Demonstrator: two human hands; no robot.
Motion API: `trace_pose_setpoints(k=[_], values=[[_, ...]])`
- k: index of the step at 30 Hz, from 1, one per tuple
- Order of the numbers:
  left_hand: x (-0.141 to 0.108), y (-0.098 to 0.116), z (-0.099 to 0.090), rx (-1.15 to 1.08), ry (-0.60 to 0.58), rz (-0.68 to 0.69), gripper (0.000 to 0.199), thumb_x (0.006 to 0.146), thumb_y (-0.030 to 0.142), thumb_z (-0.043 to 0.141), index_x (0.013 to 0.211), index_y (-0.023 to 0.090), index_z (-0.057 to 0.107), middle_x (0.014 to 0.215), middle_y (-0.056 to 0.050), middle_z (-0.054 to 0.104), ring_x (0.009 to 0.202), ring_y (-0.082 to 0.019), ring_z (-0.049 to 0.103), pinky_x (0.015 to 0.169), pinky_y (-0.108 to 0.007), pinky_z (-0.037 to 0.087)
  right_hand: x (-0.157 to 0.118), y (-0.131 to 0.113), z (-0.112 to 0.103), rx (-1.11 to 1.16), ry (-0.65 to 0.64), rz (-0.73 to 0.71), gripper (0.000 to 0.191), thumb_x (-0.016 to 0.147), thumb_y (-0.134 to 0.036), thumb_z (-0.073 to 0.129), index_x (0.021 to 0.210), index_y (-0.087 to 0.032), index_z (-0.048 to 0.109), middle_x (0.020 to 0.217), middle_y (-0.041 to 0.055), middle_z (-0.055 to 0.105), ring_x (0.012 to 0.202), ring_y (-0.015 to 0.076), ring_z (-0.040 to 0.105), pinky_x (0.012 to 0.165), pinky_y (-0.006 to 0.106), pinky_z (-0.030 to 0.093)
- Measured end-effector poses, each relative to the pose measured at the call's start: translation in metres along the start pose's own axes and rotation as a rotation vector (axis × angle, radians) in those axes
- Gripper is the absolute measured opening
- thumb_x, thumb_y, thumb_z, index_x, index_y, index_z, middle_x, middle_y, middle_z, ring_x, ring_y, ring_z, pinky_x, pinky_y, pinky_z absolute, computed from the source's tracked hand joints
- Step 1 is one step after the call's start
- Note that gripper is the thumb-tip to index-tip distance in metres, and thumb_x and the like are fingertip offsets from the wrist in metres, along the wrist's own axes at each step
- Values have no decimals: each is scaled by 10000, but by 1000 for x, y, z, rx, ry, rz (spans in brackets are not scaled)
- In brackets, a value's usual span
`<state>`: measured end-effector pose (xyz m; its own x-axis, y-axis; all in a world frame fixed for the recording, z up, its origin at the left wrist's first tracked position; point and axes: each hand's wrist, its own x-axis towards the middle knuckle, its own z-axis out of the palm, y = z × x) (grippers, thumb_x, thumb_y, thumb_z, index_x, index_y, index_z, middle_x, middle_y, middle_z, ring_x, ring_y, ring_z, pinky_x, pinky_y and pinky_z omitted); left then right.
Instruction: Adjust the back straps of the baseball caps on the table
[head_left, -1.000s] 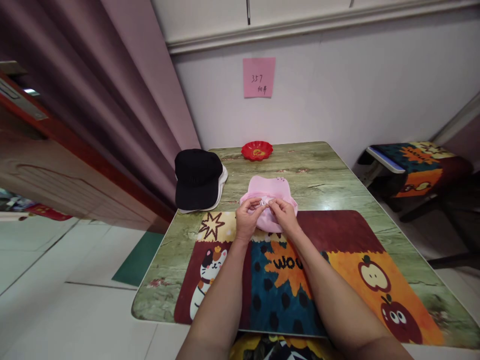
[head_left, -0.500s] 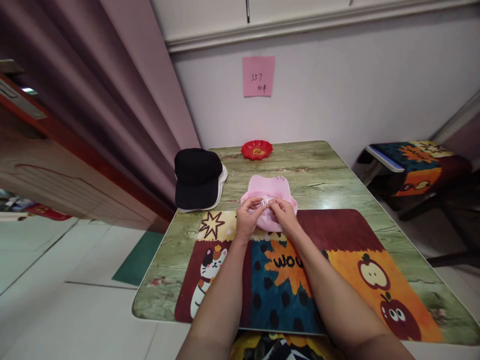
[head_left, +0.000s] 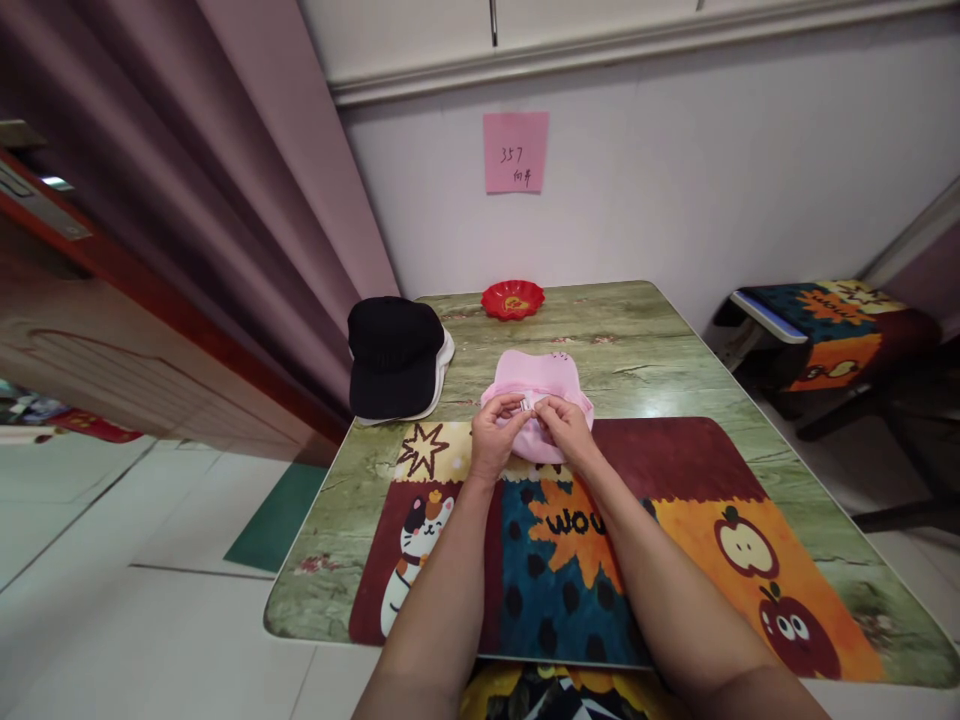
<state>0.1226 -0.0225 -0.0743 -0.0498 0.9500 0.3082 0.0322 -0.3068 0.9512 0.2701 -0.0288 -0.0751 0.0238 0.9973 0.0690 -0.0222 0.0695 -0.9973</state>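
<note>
A pink cap [head_left: 538, 371] lies with its brim pointing away from me, partly on the patterned mat [head_left: 679, 455] and partly on the bare tabletop. My left hand [head_left: 497, 428] pinches at the cap's near side, thumb and fingertips closed. Opposite it, my right hand [head_left: 564, 425] pinches the same spot from the other side. A small white label or strap piece [head_left: 527, 403] shows between my fingertips. Which part of it each hand grips is too small to make out. My hands cover much of the cap's near half.
A black cap [head_left: 394, 355] rests on a white cap [head_left: 444, 375] at the table's left edge. Toward the wall stands a red scalloped dish [head_left: 512, 300]. A pink paper note [head_left: 515, 152] is stuck on the wall. Another table [head_left: 825, 330] stands off to the right.
Both hands keep pinching at the pink cap, with hardly any visible movement. The view has shifted very slightly.
</note>
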Motion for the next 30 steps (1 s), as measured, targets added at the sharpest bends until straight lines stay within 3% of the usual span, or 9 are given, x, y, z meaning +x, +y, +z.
trace_pose_setpoints(k=[14,30], values=[[2,1,-6,-60,-70,-56,331,741,356,835,1010,174,770,980,-84,762,851,-187,692,824,-334,570,-3,-4,-4,40,-78,22,345,820,-543,639,727,-211,643,552,-44,467,472,99,336,453,241,239],[2,3,-12,-33,-134,-60,322,768,327,806,1051,174,778,1026,-89,777,854,-189,695,848,-339,559,-4,-4,-5,39,-101,19,299,829,-490,642,732,-208,643,557,-42,478,482,97,339,464,235,255]])
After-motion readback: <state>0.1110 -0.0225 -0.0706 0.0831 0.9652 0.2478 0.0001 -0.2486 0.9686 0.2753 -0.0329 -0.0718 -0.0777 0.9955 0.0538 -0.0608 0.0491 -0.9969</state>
